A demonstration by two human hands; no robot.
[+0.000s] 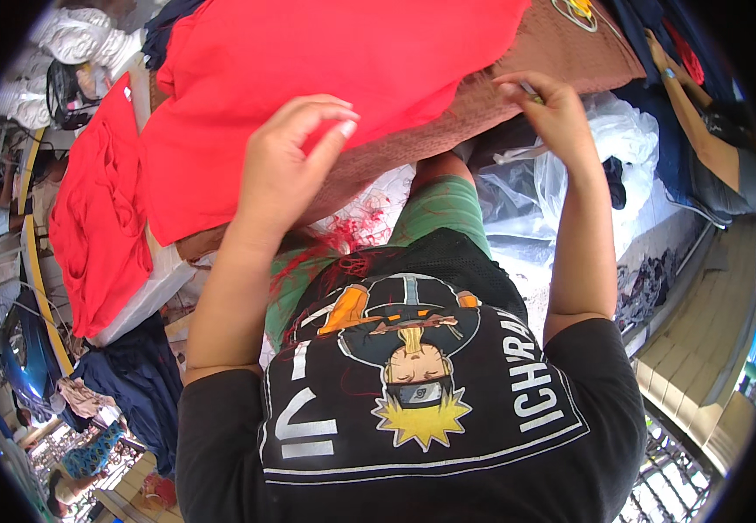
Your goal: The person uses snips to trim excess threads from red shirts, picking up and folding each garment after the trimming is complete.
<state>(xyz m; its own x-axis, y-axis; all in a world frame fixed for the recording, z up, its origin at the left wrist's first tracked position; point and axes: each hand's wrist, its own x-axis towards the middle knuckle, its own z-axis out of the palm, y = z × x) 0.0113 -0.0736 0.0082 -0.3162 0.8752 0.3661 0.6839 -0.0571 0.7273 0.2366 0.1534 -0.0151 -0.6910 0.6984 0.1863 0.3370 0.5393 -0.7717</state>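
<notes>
A bright red garment (325, 52) lies spread over a brown quilted cloth (561, 65) in front of me. My left hand (295, 157) is raised above the garment's near edge, its thumb and curved fingers apart with nothing visible between them. Near the right part of the brown cloth, my right hand (556, 122) is closed, the thumb and forefinger bent around a small, thin tool (531, 92). Mostly hidden by the fingers, that tool shows only a greyish and yellowish bit. Loose red threads (356, 235) are heaped on my lap and on my black shirt.
A second red garment (99, 218) hangs at the left beside dark blue cloth (138, 383). Clear plastic sheeting (609, 148) bunches at the right, above fabric scraps (648, 283). Another person's arm (700, 131) reaches in at the far right, near a wooden bench (700, 349).
</notes>
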